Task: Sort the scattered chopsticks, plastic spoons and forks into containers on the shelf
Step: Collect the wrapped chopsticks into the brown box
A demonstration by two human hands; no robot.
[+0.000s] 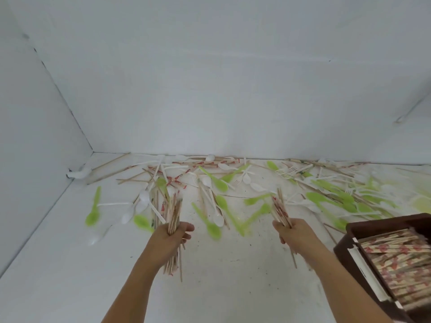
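Note:
My left hand (171, 236) grips a thick bundle of wooden chopsticks (174, 212) that sticks out above and below the fist. A smaller bundle of paper-wrapped chopsticks (279, 206) is held in my right hand (292, 234). Both hands hover over the white shelf floor (70, 276). Beyond them lies a scatter of green plastic spoons (215, 180), white spoons (217, 219), white forks (285, 172) and loose chopsticks (205, 162). A dark brown box (354, 229) at the lower right holds several wrapped chopsticks (401, 264).
White walls close the shelf at the back (210, 89) and on the left (28, 136). A white lump (79, 174) sits in the back left corner. The cutlery pile runs along the back wall to the right edge.

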